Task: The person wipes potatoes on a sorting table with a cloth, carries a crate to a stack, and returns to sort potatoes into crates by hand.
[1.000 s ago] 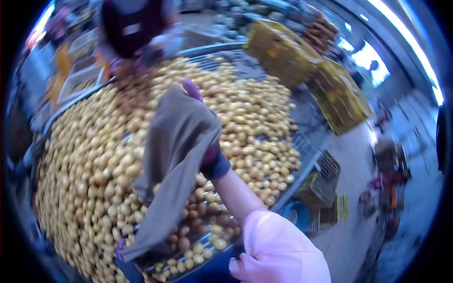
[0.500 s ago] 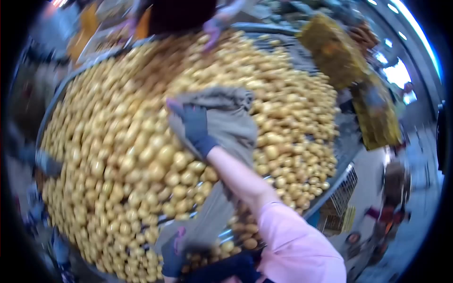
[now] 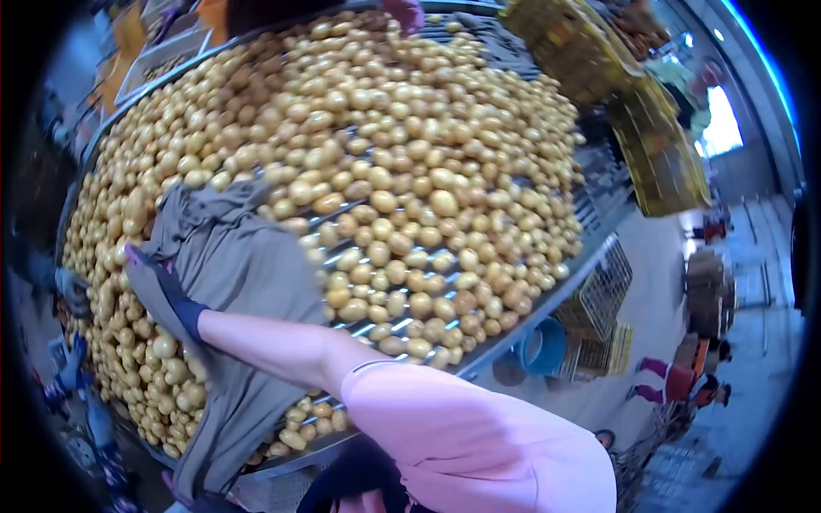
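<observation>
A grey cloth (image 3: 256,265) lies spread over the left part of a large heap of yellow potatoes (image 3: 410,154). My right hand (image 3: 175,295), in a dark glove with purple at the fingertips, is closed on the cloth's upper left part. Near the bottom edge, my left hand (image 3: 181,494) is partly visible, holding the cloth's narrow lower end. Between the potatoes beside the cloth, metal bars of the sorting table (image 3: 349,248) show.
Another person's purple-gloved hand (image 3: 404,15) is at the far edge, and a co-worker's grey-gloved hand (image 3: 73,289) at the left. Yellow crates (image 3: 658,145) stand upper right. A blue bucket (image 3: 543,346) and a wire crate (image 3: 603,286) are beyond the table's right edge.
Both my hands and the grey cloth have moved left across the potatoes. More potatoes and bars now show at the middle, where the cloth lay.
</observation>
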`<state>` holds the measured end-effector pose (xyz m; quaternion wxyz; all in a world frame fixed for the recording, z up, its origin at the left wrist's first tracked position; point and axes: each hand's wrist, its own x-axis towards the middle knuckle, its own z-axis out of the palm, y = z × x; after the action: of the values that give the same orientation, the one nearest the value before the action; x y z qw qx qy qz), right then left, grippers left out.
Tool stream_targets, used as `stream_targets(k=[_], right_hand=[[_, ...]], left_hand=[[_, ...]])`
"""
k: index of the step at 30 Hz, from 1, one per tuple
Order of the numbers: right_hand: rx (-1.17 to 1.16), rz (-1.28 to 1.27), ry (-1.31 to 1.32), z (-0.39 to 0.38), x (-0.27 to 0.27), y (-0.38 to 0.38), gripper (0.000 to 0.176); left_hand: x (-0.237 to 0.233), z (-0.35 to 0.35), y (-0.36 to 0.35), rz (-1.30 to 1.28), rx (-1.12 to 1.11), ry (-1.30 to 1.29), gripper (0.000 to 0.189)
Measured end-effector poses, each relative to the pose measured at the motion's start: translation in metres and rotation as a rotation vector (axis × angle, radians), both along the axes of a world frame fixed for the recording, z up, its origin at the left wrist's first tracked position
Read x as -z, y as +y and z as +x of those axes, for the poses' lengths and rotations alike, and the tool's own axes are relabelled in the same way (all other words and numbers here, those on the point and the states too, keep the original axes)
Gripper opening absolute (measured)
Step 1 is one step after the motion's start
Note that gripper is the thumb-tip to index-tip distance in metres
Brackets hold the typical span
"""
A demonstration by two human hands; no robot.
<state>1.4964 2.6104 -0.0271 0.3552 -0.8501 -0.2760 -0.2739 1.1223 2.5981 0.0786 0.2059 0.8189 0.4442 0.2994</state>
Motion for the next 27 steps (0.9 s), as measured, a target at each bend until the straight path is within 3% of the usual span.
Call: stream_targets(k=[4,8,11,15,18,20,22,23,26,27], right_hand=[[0.551,-0.809,-0.328,0.057,-0.1,-0.057,0.044],[0.431,-0.184,-0.358,0.1,-0.231,-0.222,0.044],[0.4,-0.029,-0.44,0.112,-0.295,-0.361,0.044],[0.417,-0.002,-0.475,0.123,-0.336,-0.562,0.044],[0.47,-0.049,-0.42,0.147,-0.348,-0.721,0.044],[0.499,-0.103,-0.314,0.178,-0.36,-0.827,0.044],[0.51,-0.149,-0.156,0.212,-0.348,-0.927,0.045],[0.499,-0.183,-0.073,0.228,-0.333,-0.972,0.045],[0.464,-0.219,0.184,0.242,-0.239,-1.062,0.045],[0.443,-0.223,0.258,0.243,-0.201,-1.074,0.046]], left_hand=[[-0.053,0.044,-0.012,0.12,0.043,-0.184,0.053],[-0.084,0.096,-0.044,0.052,0.231,-0.364,0.05],[-0.101,0.136,-0.101,-0.054,0.371,-0.482,0.048],[-0.113,0.17,-0.206,-0.115,0.447,-0.607,0.045],[-0.108,0.183,-0.311,-0.02,0.489,-0.749,0.043],[-0.141,0.225,-0.387,-0.246,1.073,-0.384,0.044],[-0.17,0.262,-0.44,-0.645,1.699,-0.064,0.049],[-0.177,0.278,-0.471,-0.825,1.857,0.084,0.052],[-0.151,0.317,-0.546,-0.907,1.853,0.0,0.055],[-0.123,0.317,-0.561,-0.954,1.741,0.181,0.053]])
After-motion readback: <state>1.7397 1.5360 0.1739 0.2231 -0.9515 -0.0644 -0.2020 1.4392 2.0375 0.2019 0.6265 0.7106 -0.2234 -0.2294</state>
